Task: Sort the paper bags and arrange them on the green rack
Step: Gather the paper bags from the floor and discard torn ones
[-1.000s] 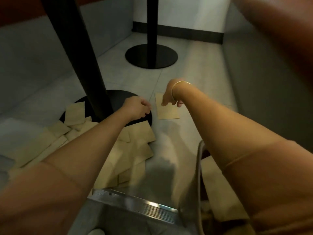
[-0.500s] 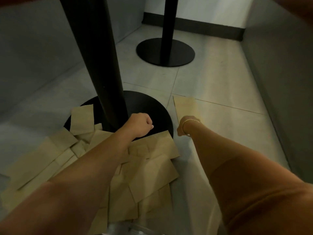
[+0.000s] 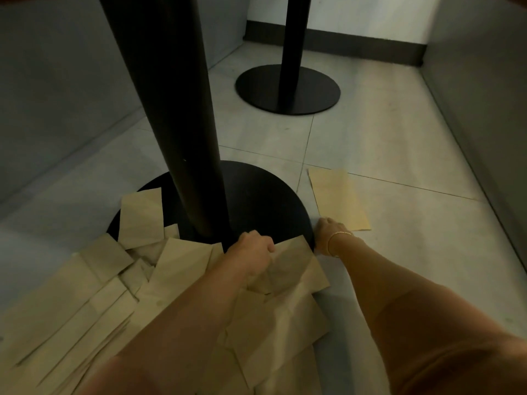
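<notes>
Brown paper bags (image 3: 159, 283) are lying heaped beside the black pole base (image 3: 256, 201) while the left hand (image 3: 252, 252) is gripping one and the right hand (image 3: 328, 233), fingers hidden, is probably reaching for the lone bag (image 3: 336, 196), with stacking apparently coming next.

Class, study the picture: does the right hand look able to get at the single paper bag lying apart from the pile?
Probably yes. The right hand lies at the near end of the single paper bag, which lies flat on bare floor tile, with nothing between them.
</notes>
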The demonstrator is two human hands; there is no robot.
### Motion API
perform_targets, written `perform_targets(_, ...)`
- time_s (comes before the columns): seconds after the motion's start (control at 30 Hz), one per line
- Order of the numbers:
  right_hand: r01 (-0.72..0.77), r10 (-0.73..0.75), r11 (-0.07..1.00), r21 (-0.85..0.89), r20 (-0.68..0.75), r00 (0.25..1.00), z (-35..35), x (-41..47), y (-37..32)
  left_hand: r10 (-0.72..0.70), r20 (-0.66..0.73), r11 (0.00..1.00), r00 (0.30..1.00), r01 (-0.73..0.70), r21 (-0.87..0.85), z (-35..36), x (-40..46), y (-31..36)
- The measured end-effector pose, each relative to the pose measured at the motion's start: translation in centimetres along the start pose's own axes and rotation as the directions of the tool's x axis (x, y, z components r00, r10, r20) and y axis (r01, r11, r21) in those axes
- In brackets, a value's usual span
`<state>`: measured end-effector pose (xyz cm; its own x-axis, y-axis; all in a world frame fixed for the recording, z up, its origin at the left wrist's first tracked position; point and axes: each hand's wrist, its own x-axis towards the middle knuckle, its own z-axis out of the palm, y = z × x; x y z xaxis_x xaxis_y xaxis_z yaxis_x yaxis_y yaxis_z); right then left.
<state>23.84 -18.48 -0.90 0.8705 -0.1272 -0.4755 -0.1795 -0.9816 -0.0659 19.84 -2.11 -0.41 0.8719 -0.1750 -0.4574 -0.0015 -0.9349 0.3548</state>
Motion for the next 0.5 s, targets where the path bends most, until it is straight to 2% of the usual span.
perform_targets(0.13, -0.020, 0.020, 1.000, 0.012, -0.054, 0.998, 0.1, 0.4, 0.7, -0.009, -0.052, 1.000, 0.999, 0.010, 0.019, 0.8, 0.7, -0.2)
perform_targets(0.23, -0.063, 0.062, 0.998, -0.012, -0.046, 0.997, 0.4, 0.3, 1.1, -0.045, -0.091, 0.994, 0.995, 0.054, 0.097, 1.3, 1.2, -0.2)
perform_targets(0.5, -0.079, 0.088, 0.994, 0.079, -0.105, 0.991, 0.7, 1.3, 1.8, -0.113, -0.066, 0.970, 0.991, 0.124, 0.208, 1.6, 2.5, 0.9)
